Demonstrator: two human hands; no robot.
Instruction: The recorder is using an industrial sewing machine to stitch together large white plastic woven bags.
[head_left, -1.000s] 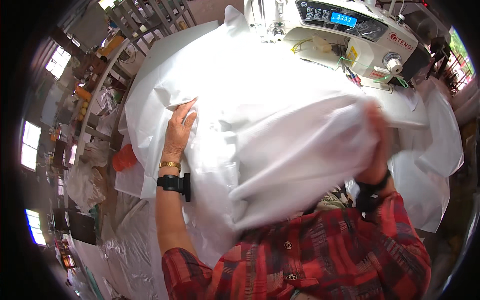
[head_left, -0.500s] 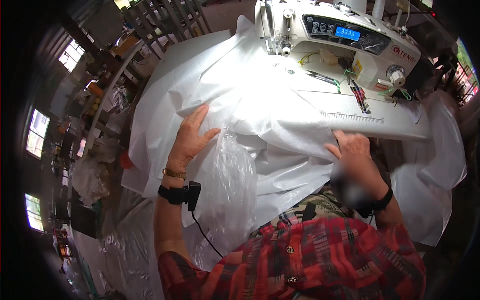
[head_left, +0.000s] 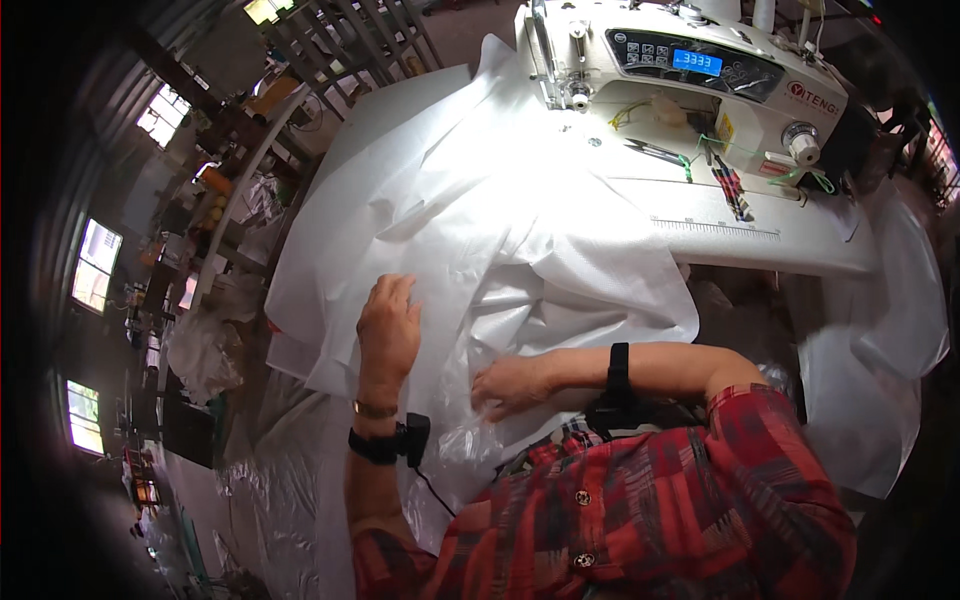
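Everything's placed here going by the sewing machine (head_left: 690,85). A big sheet (head_left: 440,205) is spread out in front of it and to its left, with the far end run up beside the needle end. Some tabletop (head_left: 385,118) can be seen left of the machine, partly covered by the sheet. Tweezers (head_left: 655,152) and a thread bundle (head_left: 733,188) are parked under the machine's arm, and a ruler scale (head_left: 715,231) is set along its front edge. Another sheet (head_left: 870,350) is draped front-right of the machine. Bunched plastic (head_left: 205,355) is left well off to its front-left.
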